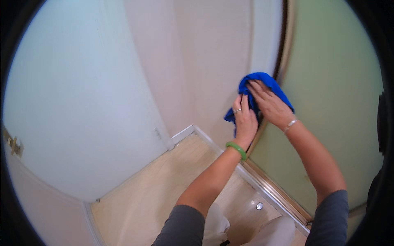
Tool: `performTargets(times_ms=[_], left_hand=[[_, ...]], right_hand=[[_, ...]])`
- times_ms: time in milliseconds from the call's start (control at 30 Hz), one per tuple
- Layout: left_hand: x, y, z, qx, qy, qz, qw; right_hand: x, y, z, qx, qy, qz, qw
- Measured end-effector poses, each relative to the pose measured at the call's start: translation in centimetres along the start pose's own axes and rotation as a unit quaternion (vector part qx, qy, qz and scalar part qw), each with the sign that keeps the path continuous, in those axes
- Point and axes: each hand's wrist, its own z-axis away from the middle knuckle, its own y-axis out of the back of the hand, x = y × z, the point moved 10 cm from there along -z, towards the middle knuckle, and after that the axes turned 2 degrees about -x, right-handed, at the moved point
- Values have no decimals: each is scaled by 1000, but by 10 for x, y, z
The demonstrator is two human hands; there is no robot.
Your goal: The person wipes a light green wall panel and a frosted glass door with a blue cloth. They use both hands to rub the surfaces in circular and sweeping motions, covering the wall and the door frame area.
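A blue cloth (261,78) lies bunched under both hands against the wall trim beside the metal frame (284,61) of a greenish panel (332,92). My left hand (244,120), with a ring and a green bangle at the wrist, has its fingers bent on the cloth's lower left part. Higher up and to the right, my right hand (271,103) lies on the cloth with its fingers stretched out over it; a silver-coloured bracelet is on that wrist. Folds of cloth hide part of the fingertips, and the lower cloth hangs behind my left hand.
A pale door (86,107) with a metal handle (14,146) stands at the left. White baseboard (207,138) meets the light floor (147,190). The metal bottom track (277,193) runs along the panel, near a small shiny oval piece (259,206) on the floor.
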Motion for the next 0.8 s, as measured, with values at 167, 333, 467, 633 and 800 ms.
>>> performTargets(times_ms=[167,333,467,633,800], left_hand=[[-33,12,11,7,88,86,992],[-72,7,31,-8,332,306,892],[-50,-16,79,26,429,581,692],[-21,-32,169,-47,474,646,596],[-39,-18,249,-99,468,296,827]], right_hand=[[-12,-10,3,45,-4,37,998],[-23,-38,3,-7,-19,37,999],[-33,-23,43,111,-30,-14,993],[-28,-69,160,128,-298,-362,874],[-102,-198,294,-23,-559,-646,520]])
